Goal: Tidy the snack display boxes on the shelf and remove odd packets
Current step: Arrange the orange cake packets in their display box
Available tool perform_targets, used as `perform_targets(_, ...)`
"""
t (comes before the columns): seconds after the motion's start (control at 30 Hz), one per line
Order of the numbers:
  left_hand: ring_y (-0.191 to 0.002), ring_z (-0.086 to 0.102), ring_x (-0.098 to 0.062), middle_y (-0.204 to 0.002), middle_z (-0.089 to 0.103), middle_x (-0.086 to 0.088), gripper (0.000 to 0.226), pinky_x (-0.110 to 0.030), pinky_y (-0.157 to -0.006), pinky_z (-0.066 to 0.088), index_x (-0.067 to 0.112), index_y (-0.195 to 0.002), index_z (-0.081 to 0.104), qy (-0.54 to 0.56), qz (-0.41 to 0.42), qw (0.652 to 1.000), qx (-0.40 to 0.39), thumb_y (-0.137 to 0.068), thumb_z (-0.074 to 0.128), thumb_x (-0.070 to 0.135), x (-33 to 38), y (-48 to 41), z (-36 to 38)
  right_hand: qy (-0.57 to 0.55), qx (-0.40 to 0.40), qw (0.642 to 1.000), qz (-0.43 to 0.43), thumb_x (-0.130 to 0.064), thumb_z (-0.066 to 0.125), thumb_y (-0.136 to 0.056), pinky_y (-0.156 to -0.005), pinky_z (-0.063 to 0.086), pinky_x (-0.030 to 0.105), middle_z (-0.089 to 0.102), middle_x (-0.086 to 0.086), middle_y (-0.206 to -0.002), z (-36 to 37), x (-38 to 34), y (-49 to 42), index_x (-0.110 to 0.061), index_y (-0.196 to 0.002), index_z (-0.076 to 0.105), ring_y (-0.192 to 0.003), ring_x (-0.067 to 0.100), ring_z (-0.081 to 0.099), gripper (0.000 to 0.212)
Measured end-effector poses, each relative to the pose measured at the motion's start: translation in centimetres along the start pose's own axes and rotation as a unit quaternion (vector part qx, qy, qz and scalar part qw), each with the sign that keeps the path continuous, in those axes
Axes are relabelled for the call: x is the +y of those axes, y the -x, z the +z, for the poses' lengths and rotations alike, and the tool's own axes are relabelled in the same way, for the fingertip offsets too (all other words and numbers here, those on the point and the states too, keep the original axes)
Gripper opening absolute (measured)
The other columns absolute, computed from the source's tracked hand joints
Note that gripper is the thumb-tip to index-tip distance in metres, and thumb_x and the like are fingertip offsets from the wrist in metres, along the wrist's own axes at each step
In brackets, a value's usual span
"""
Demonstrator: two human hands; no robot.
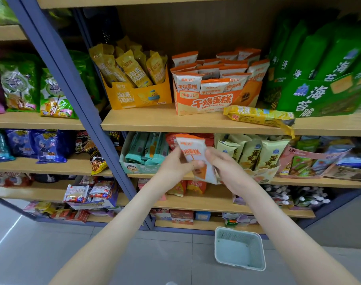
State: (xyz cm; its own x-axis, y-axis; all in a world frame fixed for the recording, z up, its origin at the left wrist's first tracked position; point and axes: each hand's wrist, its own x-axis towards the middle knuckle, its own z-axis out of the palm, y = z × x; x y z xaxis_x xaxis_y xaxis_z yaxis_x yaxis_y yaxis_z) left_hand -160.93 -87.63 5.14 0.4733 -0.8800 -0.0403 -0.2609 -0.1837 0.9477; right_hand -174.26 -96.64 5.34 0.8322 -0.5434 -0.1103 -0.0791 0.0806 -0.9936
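Packet in hand: An orange-and-white cake packet (pixel 196 155) was held nearly upright, in front of the second shelf down and just below the orange box whose print it matched.
Left hand: The left hand (pixel 175 163) pinched the packet's left edge, thumb across the front and fingers behind.
Right hand: The right hand (pixel 222 167) gripped the right edge and lower corner, fingers curled round it.
Orange box: The orange box (pixel 212 101) stood on the shelf (pixel 175 125) above, filled with fairly even rows of the same packets.
Loose packet: A long yellow packet (pixel 257 116) lay flat on the shelf board in front of the orange box and the green box (pixel 319 97), one end hanging over the edge.
Yellow box: The yellow box (pixel 138 97), just left of the orange one, held long packets leaning at different angles.
Lower boxes: A teal box (pixel 142 167) and a pale box (pixel 257 173) sat behind the hands, their packets uneven.
Basket: A basket (pixel 218 243) stood on the floor under the right forearm.
Progress: The job looked partly done. The held packet seemed bound for the orange box. What appeared left was the loose yellow packet, the leaning yellow box and the lower boxes.
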Motion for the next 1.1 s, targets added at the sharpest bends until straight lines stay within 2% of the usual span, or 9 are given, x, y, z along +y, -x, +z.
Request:
perform_targets(0.17,-0.104,0.052,-0.014,-0.106,0.057,0.006,0.041,-0.033,-0.088,0.045,0.027,-0.123,0.055,-0.232,0.1,0.965,0.068,-0.085,0.067,0.037,2.4,-1.7,1.0,0.164,0.09,0.976,-0.113,-0.012,0.072,-0.085,-0.081,0.048,0.016,0.066,-0.018,-0.1,-2.1,-2.9,-0.6,-0.037,-0.106,0.056,-0.089,-0.008,0.06,0.036)
perform_targets(0.27,-0.109,0.046,-0.01,-0.114,0.057,0.007,0.053,-0.024,-0.09,0.038,0.023,-0.127,0.055,-0.269,0.238,0.929,0.087,-0.083,0.065,0.05,3.6,-3.2,0.1,0.109,0.15,0.957,-0.224,0.011,0.066,-0.082,-0.072,0.046,0.009,0.068,-0.024,-0.082,-3.4,-5.2,-0.7,-0.031,-0.094,0.059,-0.081,-0.01,0.062,0.045)
perform_targets(0.37,-0.122,0.043,-0.014,-0.129,0.057,-0.004,0.058,-0.018,-0.103,0.029,0.01,-0.132,0.052,-0.268,0.367,0.876,0.159,-0.093,0.049,0.053,4.5,-5.4,-1.6,0.089,0.234,0.886,-0.392,0.006,0.066,-0.084,-0.078,0.046,0.012,0.066,-0.026,-0.092,-4.6,-7.9,-0.9,-0.029,-0.1,0.06,-0.089,-0.004,0.061,0.039)
perform_targets(0.5,-0.122,0.05,-0.026,-0.128,0.058,-0.016,0.048,-0.035,-0.106,0.038,-0.001,-0.129,0.053,-0.305,0.451,0.796,0.265,-0.102,0.044,0.037,5.3,-10.1,-3.7,0.098,0.284,0.803,-0.514,0.002,0.064,-0.088,-0.087,0.046,0.023,0.062,-0.019,-0.103,-5.5,-10.3,-3.9,-0.041,-0.109,0.062,-0.098,0.006,0.059,0.048)
perform_targets(0.6,-0.126,0.048,-0.029,-0.132,0.056,-0.017,0.045,-0.043,-0.111,0.035,-0.001,-0.129,0.055,-0.376,0.471,0.751,0.269,-0.098,0.05,0.031,5.3,-13.4,-4.5,0.115,0.304,0.8,-0.504,0.001,0.063,-0.089,-0.087,0.045,0.023,0.062,-0.019,-0.103,-5.9,-11.4,-6.6,-0.034,-0.11,0.058,-0.097,0.006,0.059,0.04)
perform_targets(0.7,-0.124,0.05,-0.029,-0.13,0.059,-0.015,0.048,-0.045,-0.111,0.03,0.003,-0.127,0.058,-0.443,0.464,0.721,0.262,-0.097,0.046,0.038,4.9,-15.7,-4.8,0.137,0.296,0.831,-0.449,0.008,0.061,-0.087,-0.081,0.047,0.016,0.063,-0.025,-0.097,-6.1,-12.2,-8.5,-0.027,-0.105,0.06,-0.093,-0.003,0.059,0.039)
perform_targets(0.8,-0.109,0.055,-0.029,-0.117,0.062,-0.012,0.045,-0.043,-0.099,0.036,0.006,-0.122,0.059,-0.458,0.472,0.703,0.27,-0.098,0.044,0.041,4.4,-17.4,-5.1,0.176,0.265,0.864,-0.39,0.007,0.061,-0.088,-0.074,0.054,0.032,0.064,-0.025,-0.094,-6.5,-12.3,-9.4,-0.034,-0.098,0.064,-0.087,0.0,0.06,0.043)
perform_targets(0.87,-0.103,0.057,-0.028,-0.112,0.062,-0.011,0.04,-0.042,-0.094,0.04,0.009,-0.121,0.057,-0.454,0.485,0.692,0.281,-0.097,0.047,0.039,4.1,-18.0,-5.3,0.183,0.256,0.875,-0.369,0.007,0.061,-0.087,-0.073,0.053,0.034,0.064,-0.024,-0.093,-7.0,-12.2,-9.5,-0.024,-0.098,0.063,-0.083,0.003,0.061,0.033)
perform_targets(1.1,-0.097,0.05,-0.024,-0.104,0.064,-0.009,0.046,-0.04,-0.088,0.044,0.01,-0.116,0.054,-0.451,0.485,0.685,0.304,-0.094,0.046,0.05,3.6,-19.4,-5.3,0.266,0.2,0.899,-0.284,0.007,0.063,-0.086,-0.075,0.043,0.009,0.065,-0.017,-0.088,-8.3,-12.9,-11.4,-0.027,-0.095,0.061,-0.085,-0.006,0.059,0.034)
